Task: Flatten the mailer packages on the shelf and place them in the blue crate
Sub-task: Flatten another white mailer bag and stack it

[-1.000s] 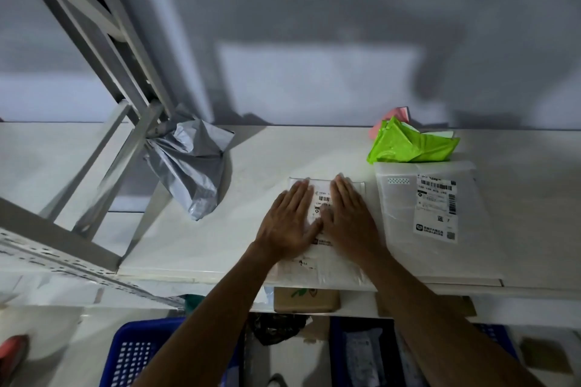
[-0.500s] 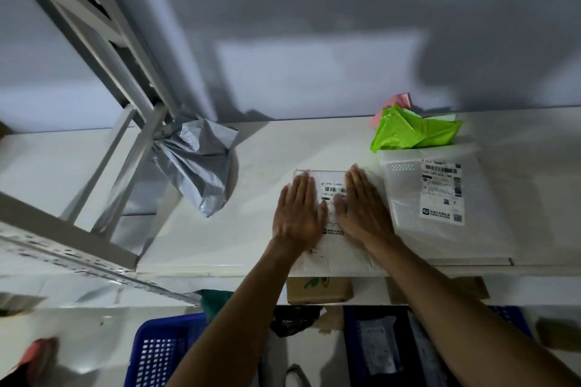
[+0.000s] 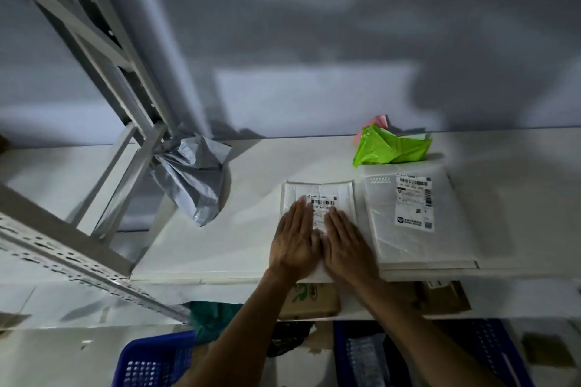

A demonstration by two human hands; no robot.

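A small white mailer [image 3: 319, 195] with a barcode label lies flat on the white shelf [image 3: 245, 229]. My left hand [image 3: 295, 242] and my right hand [image 3: 345, 245] press on its near half side by side, fingers straight. A larger white mailer [image 3: 415, 217] with a label lies flat just to the right. A crumpled grey mailer [image 3: 191, 179] leans by the shelf post at the left. A crumpled green mailer [image 3: 390, 148] sits at the back, a pink one [image 3: 375, 122] behind it. Below the shelf stands a blue crate [image 3: 471, 352] holding packages.
A second blue crate [image 3: 154, 361] stands on the floor at lower left. Grey metal shelf posts and braces [image 3: 94, 50] rise at the left. Cardboard boxes [image 3: 314, 298] sit on the lower level under the shelf edge. A grey wall runs behind.
Both hands have slid back toward me along the small white mailer, uncovering its far end and barcode label. The mailers have stayed in place.
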